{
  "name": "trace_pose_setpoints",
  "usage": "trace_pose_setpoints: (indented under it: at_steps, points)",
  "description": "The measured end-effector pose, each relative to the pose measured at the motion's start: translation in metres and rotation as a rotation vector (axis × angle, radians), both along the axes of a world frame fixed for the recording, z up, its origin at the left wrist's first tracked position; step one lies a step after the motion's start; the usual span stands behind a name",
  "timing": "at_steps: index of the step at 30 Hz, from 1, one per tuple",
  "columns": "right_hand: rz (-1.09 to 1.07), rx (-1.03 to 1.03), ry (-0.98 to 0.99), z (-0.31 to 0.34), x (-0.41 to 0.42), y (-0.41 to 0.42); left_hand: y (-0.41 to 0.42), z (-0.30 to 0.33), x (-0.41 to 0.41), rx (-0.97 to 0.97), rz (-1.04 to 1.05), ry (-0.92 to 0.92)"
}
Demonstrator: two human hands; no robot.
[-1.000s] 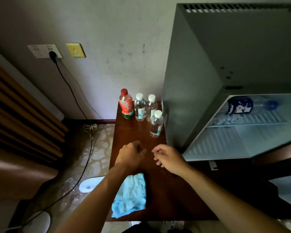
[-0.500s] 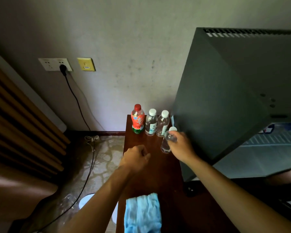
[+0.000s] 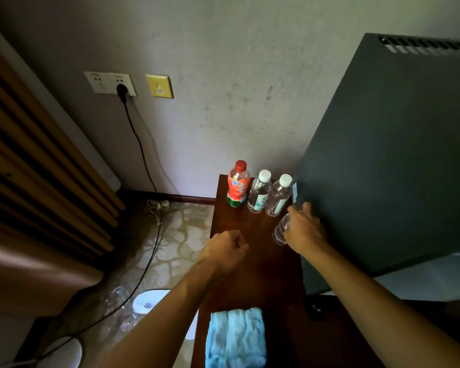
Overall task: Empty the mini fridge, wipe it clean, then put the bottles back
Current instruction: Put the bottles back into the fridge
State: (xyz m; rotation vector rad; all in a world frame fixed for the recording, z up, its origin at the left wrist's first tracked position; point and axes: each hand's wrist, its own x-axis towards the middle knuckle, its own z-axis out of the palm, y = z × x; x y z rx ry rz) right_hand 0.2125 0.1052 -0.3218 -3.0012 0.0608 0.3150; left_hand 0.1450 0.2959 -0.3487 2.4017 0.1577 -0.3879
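My right hand (image 3: 304,229) grips a clear water bottle (image 3: 281,231), tilted, just left of the dark mini fridge (image 3: 388,155). At the back of the brown table (image 3: 252,277) stand a red-capped drink bottle (image 3: 238,185) and two white-capped water bottles (image 3: 260,192) (image 3: 279,196) in a row. My left hand (image 3: 227,248) hovers over the table with fingers curled, holding nothing. A folded light-blue cloth (image 3: 237,338) lies at the table's near edge. Only a pale strip of the fridge interior shows at lower right.
A wall socket (image 3: 109,82) with a black plug and cord (image 3: 141,160) running down to the patterned floor sits on the left wall. A slatted wooden panel (image 3: 37,166) fills the left. White slippers (image 3: 150,301) lie on the floor beside the table.
My right hand reached forward, took the nearest water bottle and has tilted it off its spot. The view swung left and up, hiding the fridge interior. My left hand stayed curled.
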Motion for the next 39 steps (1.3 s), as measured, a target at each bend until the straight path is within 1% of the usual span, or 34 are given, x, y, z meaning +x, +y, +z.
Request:
trace_pose_setpoints:
  at_steps: [2,5,8,10,12,15,18,20,23,25,28,30,34,37,39]
  points:
    - [0.027,-0.059,0.031,-0.001,-0.004,-0.002,-0.001,0.000,-0.002,-0.027,-0.010,0.023]
    - [0.068,-0.117,0.004,-0.002,-0.016,-0.004,-0.002,0.003,-0.006,-0.031,-0.018,0.033]
    - [0.032,-0.111,-0.019,-0.003,-0.029,-0.008,-0.007,0.006,-0.014,-0.021,-0.035,0.038]
    - [-0.027,-0.028,-0.019,-0.002,-0.038,-0.011,-0.010,0.008,-0.020,-0.002,-0.051,0.044]
    - [-0.083,0.111,-0.019,0.002,-0.047,-0.012,-0.014,0.007,-0.029,0.004,-0.080,0.060]
    - [-0.125,0.273,-0.075,0.014,-0.062,-0.009,-0.020,0.006,-0.043,0.055,-0.118,0.053]
    - [-0.099,0.364,-0.153,0.029,-0.078,-0.004,-0.026,0.003,-0.054,0.130,-0.125,0.049]
    - [-0.075,0.470,-0.200,0.039,-0.087,-0.003,-0.027,0.001,-0.057,0.166,-0.107,0.053]
    - [-0.069,0.633,-0.231,0.053,-0.098,-0.005,-0.027,-0.002,-0.059,0.182,-0.051,0.058]
    - [-0.062,0.732,-0.238,0.060,-0.105,-0.008,-0.027,-0.004,-0.060,0.155,-0.045,0.067]
    - [-0.061,0.783,-0.268,0.065,-0.115,-0.014,-0.031,-0.006,-0.063,0.066,-0.042,0.043]
    - [-0.101,0.824,-0.300,0.066,-0.121,-0.020,-0.036,-0.004,-0.066,0.027,-0.052,0.024]
    - [-0.229,0.919,-0.363,0.064,-0.136,-0.030,-0.063,0.004,-0.073,0.027,-0.079,-0.017]
    - [-0.196,0.886,-0.458,0.062,-0.146,-0.037,-0.086,0.008,-0.074,0.010,-0.070,-0.021]
    - [-0.182,0.854,-0.472,0.059,-0.149,-0.045,-0.099,0.009,-0.075,-0.006,-0.061,-0.018]
